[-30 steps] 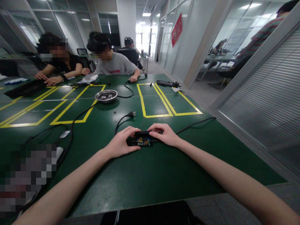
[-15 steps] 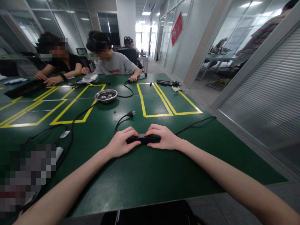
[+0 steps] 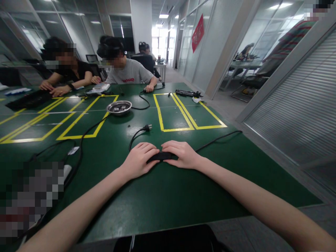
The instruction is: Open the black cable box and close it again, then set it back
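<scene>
A small black box with cables at both ends lies on the green table, right in front of me. My left hand rests over its left end, fingers curled down on it. My right hand covers its right end, fingers pressed on the top. Only a dark strip of the box shows between the two hands. One black cable runs from the box to a plug lying a little farther back; another cable leads off to the right.
A metal bowl holding small parts stands behind the plug. Yellow tape rectangles mark the table. Black cables lie at the left. Two seated people work at the far edge. The table's right edge borders a walkway.
One second ago the box lay open, showing coloured parts inside. A black cover has since come down over it, and both hands have closed in over the top.
</scene>
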`<state>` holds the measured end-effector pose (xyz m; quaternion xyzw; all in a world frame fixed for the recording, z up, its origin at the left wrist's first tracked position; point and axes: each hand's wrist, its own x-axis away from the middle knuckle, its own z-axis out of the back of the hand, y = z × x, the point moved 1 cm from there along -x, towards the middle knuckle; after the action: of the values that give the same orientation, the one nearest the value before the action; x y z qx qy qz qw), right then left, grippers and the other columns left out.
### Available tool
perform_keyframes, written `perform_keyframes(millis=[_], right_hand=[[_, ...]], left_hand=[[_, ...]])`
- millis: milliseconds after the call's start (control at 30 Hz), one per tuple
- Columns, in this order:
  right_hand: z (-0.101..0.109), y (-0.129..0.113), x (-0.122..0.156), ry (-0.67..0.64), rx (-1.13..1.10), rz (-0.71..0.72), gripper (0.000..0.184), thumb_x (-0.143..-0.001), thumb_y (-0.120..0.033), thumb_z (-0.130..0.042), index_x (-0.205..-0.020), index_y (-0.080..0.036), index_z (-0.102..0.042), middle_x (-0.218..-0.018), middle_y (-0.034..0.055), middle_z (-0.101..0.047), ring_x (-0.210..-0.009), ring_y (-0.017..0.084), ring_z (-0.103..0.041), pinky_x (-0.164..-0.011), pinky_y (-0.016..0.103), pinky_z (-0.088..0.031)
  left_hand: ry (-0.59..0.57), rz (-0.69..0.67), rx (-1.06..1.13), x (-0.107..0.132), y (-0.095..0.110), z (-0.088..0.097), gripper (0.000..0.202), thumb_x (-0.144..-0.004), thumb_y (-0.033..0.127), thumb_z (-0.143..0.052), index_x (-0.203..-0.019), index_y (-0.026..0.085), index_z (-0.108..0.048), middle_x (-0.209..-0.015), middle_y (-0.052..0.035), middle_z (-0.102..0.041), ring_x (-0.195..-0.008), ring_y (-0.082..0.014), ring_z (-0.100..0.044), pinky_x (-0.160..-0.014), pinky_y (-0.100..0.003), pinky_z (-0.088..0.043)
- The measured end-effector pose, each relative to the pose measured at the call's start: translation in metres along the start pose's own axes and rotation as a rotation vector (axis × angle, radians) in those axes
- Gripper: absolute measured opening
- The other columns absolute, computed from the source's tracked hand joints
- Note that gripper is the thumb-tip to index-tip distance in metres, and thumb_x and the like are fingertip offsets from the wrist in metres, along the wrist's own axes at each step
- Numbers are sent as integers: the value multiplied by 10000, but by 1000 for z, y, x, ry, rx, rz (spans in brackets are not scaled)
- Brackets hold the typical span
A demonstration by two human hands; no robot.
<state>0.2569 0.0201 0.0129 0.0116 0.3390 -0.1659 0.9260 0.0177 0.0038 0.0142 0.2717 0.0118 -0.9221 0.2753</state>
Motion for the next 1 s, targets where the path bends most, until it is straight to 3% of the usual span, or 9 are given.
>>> perform_keyframes(millis=[100, 200, 300, 367, 467, 533, 667, 833, 1000], right_hand=[[0, -8, -4, 12, 47, 143, 84, -1000, -203, -570, -983, -179, -649, -1016, 111, -737, -1130, 244, -693, -930, 389, -625], [0, -14, -7, 68, 160, 242, 154, -994, -114, -547, -906, -189, -649, -1066, 101, -739, -1196, 241, -675, -958, 408, -624], [2, -13, -6, 116, 217, 223, 149, -998, -95, -539, -920, -172, -641, -1139, 126, -739, -1175, 247, -691, -912, 394, -630], [3, -10, -4, 67, 221, 171, 129, -1014, -125, -520, -971, -162, -635, -1183, 155, -735, -1065, 234, -727, -834, 364, -631], [3, -5, -1, -56, 142, 65, 129, -1022, -271, -571, -1078, -170, -628, -1234, 173, -725, -978, 230, -744, -763, 337, -615], [2, -3, 0, -86, 25, -46, 274, -978, -386, -664, -1148, -176, -623, -1183, 152, -746, -966, 235, -752, -776, 330, -608], [0, -2, 1, -46, -115, -225, 280, -961, -376, -705, -1163, -186, -669, -996, 93, -785, -873, 221, -758, -781, 323, -597], [-2, 0, 1, 7, -70, -179, 270, -972, -382, -695, -1132, -166, -720, -973, 118, -795, -873, 248, -760, -800, 361, -593], [-4, 1, 3, -50, -77, -157, 327, -967, -394, -697, -1215, -181, -706, -1054, 123, -798, -934, 248, -763, -819, 362, -599]], left_hand=[[-49, 142, 69, -2, 2, 2, 376, -977, 499, -621, -1179, 182, -637, -1151, -120, -712, -1033, -278, -674, -907, -417, -542], [-119, 269, 143, -3, 1, 3, 370, -1010, 520, -536, -1109, 185, -657, -1050, -96, -709, -975, -263, -661, -855, -390, -534], [-160, 366, 249, -4, 1, 3, 353, -1011, 520, -528, -999, 191, -655, -932, -52, -689, -852, -224, -643, -763, -339, -514], [-136, 417, 309, -3, 2, 3, 327, -979, 521, -588, -997, 199, -638, -895, -24, -678, -784, -200, -628, -716, -313, -498], [-56, 372, 245, -2, 2, 4, 313, -931, 508, -673, -947, 202, -611, -854, -12, -657, -756, -197, -611, -704, -312, -476], [-10, 283, 140, -1, 1, 5, 300, -928, 485, -691, -912, 200, -600, -848, -21, -650, -770, -207, -609, -726, -328, -470], [5, 161, 9, -2, 1, 7, 240, -965, 434, -660, -920, 202, -616, -864, -37, -666, -811, -219, -619, -766, -346, -467], [7, 121, -14, -2, 0, 8, 238, -985, 419, -644, -1041, 187, -651, -952, -66, -719, -885, -242, -645, -794, -364, -473], [-13, 130, 6, -1, 1, 5, 199, -984, 377, -653, -1019, 181, -662, -930, -71, -728, -893, -251, -656, -797, -375, -481]])
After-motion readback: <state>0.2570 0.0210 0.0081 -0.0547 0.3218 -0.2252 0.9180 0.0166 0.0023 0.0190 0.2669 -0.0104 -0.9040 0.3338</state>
